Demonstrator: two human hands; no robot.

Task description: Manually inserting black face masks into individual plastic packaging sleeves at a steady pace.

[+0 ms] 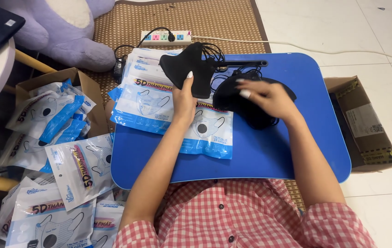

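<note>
I see the left hand (184,98) pinching one black fabric face mask (189,66); the right hand (269,96), fingers spread, presses the black mask pile (235,103) mid-frame.

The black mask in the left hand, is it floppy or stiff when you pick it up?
Probably floppy: the black mask bends where the left hand pinches it. Likely light too, since a few fingers hold it up. Its thin ear loops dangle and might tangle.
</note>
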